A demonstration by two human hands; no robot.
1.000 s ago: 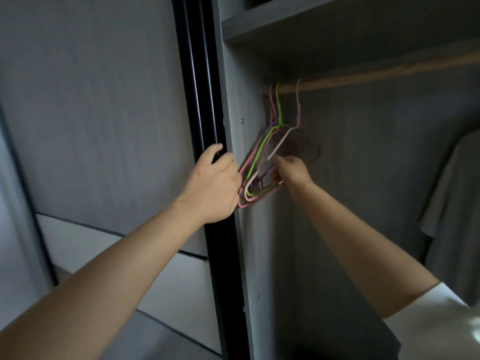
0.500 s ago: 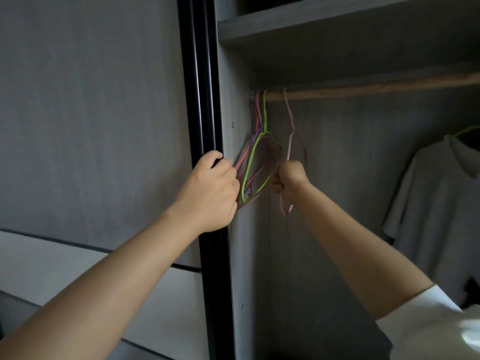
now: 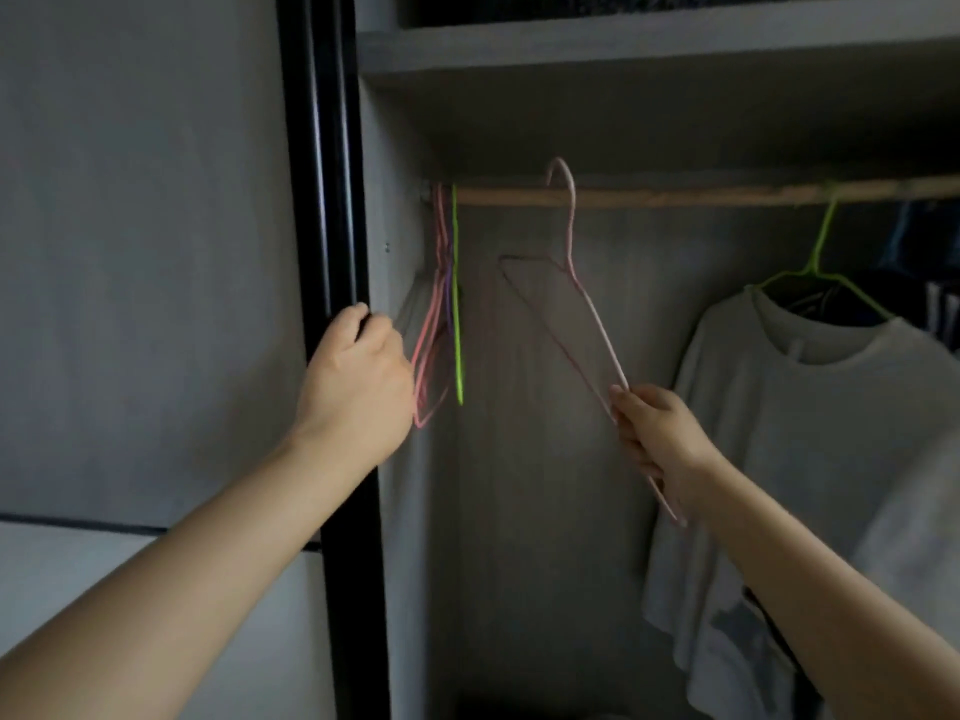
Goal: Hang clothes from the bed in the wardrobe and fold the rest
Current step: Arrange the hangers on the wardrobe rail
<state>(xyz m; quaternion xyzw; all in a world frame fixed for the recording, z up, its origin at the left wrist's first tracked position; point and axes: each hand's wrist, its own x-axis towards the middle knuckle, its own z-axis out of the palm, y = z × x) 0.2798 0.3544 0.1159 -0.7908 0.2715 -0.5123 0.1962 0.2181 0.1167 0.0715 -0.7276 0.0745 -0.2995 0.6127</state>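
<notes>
My right hand [image 3: 657, 433] grips the lower side of a pink wire hanger [image 3: 571, 241], tilted, its hook raised just above the wooden rail [image 3: 675, 195]. My left hand [image 3: 358, 376] curls round the edge of the black-framed sliding door [image 3: 324, 174]. Several empty hangers, pink, purple and green [image 3: 447, 314], hang bunched at the rail's left end beside my left hand. A white T-shirt [image 3: 779, 433] hangs on a green hanger [image 3: 821, 252] at the right.
A grey shelf [image 3: 649, 41] runs above the rail. Dark clothes [image 3: 924, 252] hang at the far right behind the T-shirt. The grey wardrobe side panel [image 3: 405, 511] stands between the door and the hanging space.
My right hand has pulled the pink hanger out of the bunch, rightward and up off the rail. The view has shifted right, showing more of the white T-shirt. My left hand stays on the door.
</notes>
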